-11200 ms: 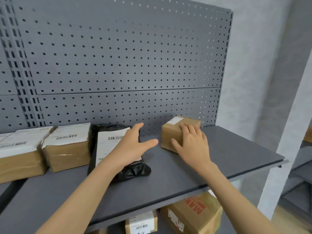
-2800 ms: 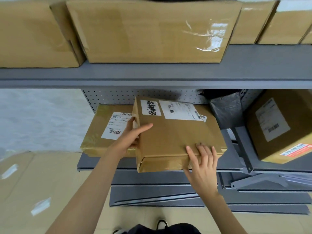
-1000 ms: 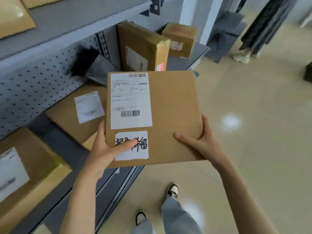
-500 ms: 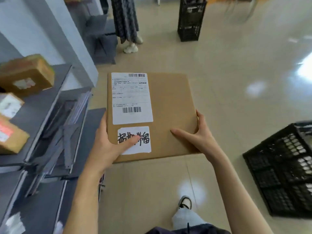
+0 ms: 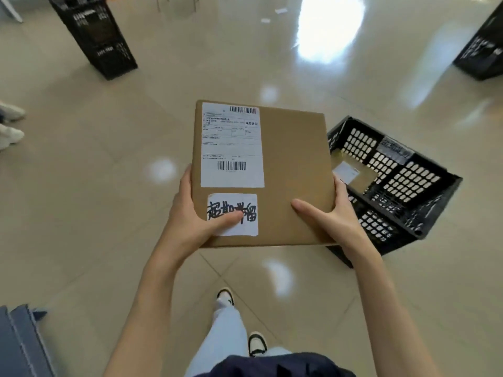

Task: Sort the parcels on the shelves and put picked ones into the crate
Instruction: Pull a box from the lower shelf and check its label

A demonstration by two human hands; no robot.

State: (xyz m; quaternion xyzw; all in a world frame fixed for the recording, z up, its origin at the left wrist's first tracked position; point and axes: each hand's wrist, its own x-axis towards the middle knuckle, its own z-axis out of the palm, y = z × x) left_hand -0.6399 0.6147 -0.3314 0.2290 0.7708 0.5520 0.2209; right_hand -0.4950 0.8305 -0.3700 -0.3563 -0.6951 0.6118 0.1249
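One view: head camera, looking down at the floor.
Parcel: flat brown cardboard parcel (image 5: 294, 175), held level in the air, between the two hands, above the tiled floor (image 5: 95, 200).
Labels: white printed shipping label (image 5: 232, 144) on the top face; white handwritten sticker (image 5: 246, 205) below it.
Left hand (image 5: 190, 224): clasped on the parcel's near-left corner, thumb pressed on the sticker.
Right hand (image 5: 330, 220): clasped on the near-right edge, thumb flat on top.
Crate: black perforated plastic crate (image 5: 402, 186) on the floor, right of the parcel; a labelled parcel lies inside.
Other crates: tall black crate (image 5: 95, 34) far left; another (image 5: 481, 53) far right.
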